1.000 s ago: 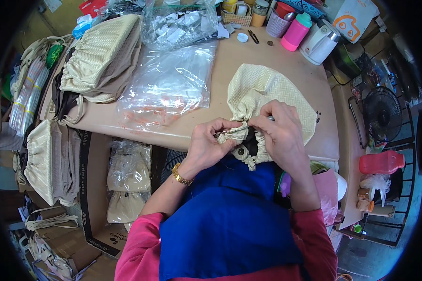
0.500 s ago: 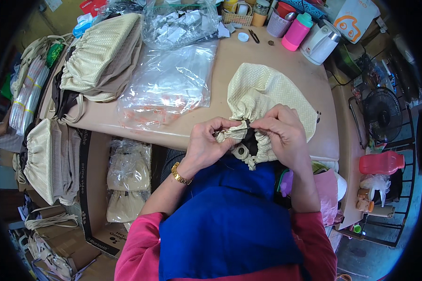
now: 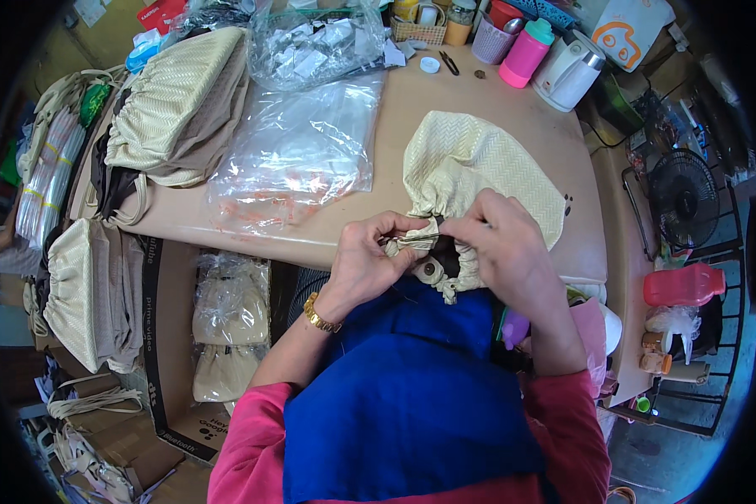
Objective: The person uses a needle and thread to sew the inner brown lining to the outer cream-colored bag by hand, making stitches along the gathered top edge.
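Observation:
A cream bag (image 3: 483, 155) with a woven zigzag pattern lies on the table in front of me, its gathered mouth hanging over the near edge. Thumb and fingers of my left hand (image 3: 371, 254) pinch the pleated rim. My right hand (image 3: 502, 244) is bent and closed at the same rim, its fingertips close to my left ones. Between them shows a thin, dark, needle-like line; whether my right fingers grip it is hidden. Dark lining appears in the opening, and a round metal snap (image 3: 429, 269) sits on the rim just below my fingers.
Flat clear plastic bags (image 3: 298, 143) lie left of the work, below a bag of paper scraps (image 3: 323, 50). Stacked cream bags (image 3: 176, 105) stand at the table's left. A pink bottle (image 3: 527, 55) and a white kettle (image 3: 569, 71) stand at the back right, beyond small dark snips (image 3: 449, 63).
My right hand has turned over the rim, its knuckles now higher and its forearm swung a little outward. My left hand keeps its pinch in nearly the same place.

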Demonstrator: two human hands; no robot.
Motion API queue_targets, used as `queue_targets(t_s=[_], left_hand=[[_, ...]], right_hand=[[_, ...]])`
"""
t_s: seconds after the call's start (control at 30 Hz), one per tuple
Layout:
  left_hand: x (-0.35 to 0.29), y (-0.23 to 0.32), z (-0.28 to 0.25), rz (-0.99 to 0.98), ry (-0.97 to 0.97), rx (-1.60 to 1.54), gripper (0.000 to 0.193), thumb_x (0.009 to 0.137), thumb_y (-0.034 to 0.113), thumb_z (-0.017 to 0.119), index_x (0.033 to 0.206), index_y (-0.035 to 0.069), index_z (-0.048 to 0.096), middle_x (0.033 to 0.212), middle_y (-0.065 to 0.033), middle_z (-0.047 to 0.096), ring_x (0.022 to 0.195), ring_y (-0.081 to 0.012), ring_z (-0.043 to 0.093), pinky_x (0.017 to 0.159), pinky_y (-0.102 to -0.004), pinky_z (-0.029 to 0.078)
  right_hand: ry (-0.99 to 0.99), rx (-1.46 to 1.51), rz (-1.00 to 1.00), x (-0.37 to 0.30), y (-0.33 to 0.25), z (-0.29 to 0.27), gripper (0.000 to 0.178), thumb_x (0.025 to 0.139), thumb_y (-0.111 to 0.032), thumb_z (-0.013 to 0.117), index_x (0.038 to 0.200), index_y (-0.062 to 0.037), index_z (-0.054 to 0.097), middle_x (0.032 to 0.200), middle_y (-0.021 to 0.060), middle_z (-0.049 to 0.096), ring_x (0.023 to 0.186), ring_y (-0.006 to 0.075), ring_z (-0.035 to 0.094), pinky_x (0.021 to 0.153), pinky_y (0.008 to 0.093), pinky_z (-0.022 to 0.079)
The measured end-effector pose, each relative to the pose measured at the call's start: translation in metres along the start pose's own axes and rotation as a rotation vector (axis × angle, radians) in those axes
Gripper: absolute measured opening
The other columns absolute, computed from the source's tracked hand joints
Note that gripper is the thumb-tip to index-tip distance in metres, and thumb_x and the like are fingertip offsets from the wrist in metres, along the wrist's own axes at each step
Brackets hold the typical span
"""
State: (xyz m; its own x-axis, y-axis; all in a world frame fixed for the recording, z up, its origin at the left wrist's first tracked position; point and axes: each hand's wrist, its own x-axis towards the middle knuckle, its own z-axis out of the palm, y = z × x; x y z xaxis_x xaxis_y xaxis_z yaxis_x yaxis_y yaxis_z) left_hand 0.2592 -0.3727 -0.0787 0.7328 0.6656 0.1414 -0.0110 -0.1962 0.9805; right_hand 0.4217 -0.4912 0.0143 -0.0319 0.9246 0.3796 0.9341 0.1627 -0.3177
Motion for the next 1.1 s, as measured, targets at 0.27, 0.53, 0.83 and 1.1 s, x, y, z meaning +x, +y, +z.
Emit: queue_targets(t_s=[0.27,0.53,0.83,1.1], left_hand=[[0.001,0.009,0.001,0.026,-0.041,-0.011,0.032,0.078,-0.004,0.075,0.110,-0.003,0.069,0.098,-0.0078,0.073,0.087,-0.0089,0.066,0.079,-0.0239,0.054],[-0.004,0.001,-0.005,-0.004,-0.054,-0.013,0.031,0.080,-0.005,0.073,0.110,-0.002,0.069,0.095,-0.0054,0.071,0.087,-0.0083,0.065,0.079,-0.0241,0.053],[-0.003,-0.004,-0.003,-0.004,-0.051,0.016,0.033,0.079,-0.007,0.073,0.111,-0.002,0.069,0.102,-0.0083,0.072,0.092,-0.0097,0.066,0.085,-0.0254,0.053],[-0.004,0.012,-0.003,-0.082,-0.091,0.141,0.033,0.078,-0.006,0.075,0.110,-0.003,0.069,0.102,-0.0086,0.073,0.093,-0.0106,0.067,0.086,-0.0252,0.053]], right_hand=[[-0.108,0.583,0.274,-0.008,0.028,0.015,0.017,0.083,0.007,0.061,0.096,-0.0028,0.067,0.086,0.0095,0.062,0.076,0.0254,0.060,0.067,0.0330,0.044],[0.145,0.180,0.094,-0.024,0.026,0.011,0.042,0.067,0.012,0.060,0.099,-0.0100,0.075,0.087,0.0067,0.057,0.081,0.0251,0.057,0.074,0.0362,0.041],[0.147,-0.153,0.019,-0.023,0.009,0.005,0.040,0.063,0.005,0.064,0.096,-0.0136,0.075,0.087,0.0048,0.054,0.084,0.0232,0.056,0.071,0.0361,0.037],[0.124,-0.173,0.012,-0.025,-0.004,0.005,0.032,0.068,0.003,0.064,0.097,-0.0092,0.073,0.085,0.0055,0.052,0.082,0.0230,0.055,0.072,0.0374,0.038]])
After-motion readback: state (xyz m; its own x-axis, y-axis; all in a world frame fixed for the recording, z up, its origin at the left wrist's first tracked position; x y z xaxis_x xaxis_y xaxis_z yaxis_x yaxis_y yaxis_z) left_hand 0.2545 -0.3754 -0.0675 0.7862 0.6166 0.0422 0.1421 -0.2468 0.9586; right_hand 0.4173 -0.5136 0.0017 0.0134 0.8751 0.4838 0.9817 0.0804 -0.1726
